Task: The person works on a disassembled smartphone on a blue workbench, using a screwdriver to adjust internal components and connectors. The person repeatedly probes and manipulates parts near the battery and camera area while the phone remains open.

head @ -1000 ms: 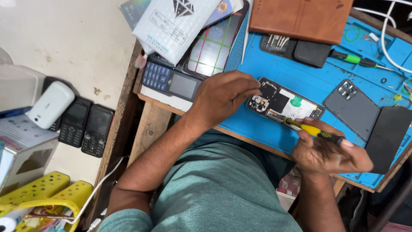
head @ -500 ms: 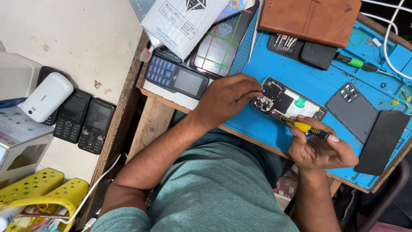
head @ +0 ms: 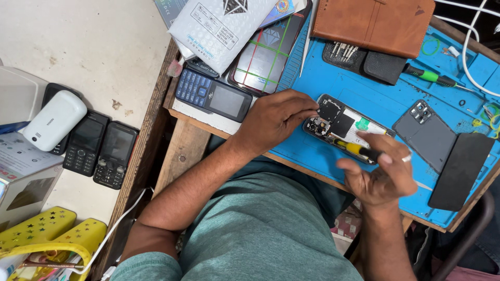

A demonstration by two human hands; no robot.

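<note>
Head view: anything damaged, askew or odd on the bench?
Nothing spilled. The opened phone lies with its insides bared on the blue mat, its grey back cover set aside. The left hand steadies it; the right hand holds a yellow screwdriver.

Opened smartphone [head: 341, 124]: back cover off, black shields, boards and a green patch exposed. Lies flat on the blue work mat [head: 323, 88], long axis slanting, its near end pinned under the left hand [head: 273, 120] fingertips.

Screwdriver [head: 357, 149]: yellow handle, black collar, pinched in the right hand [head: 380, 174], tip angled onto the phone's lower edge, just beside the left fingertips.
</note>
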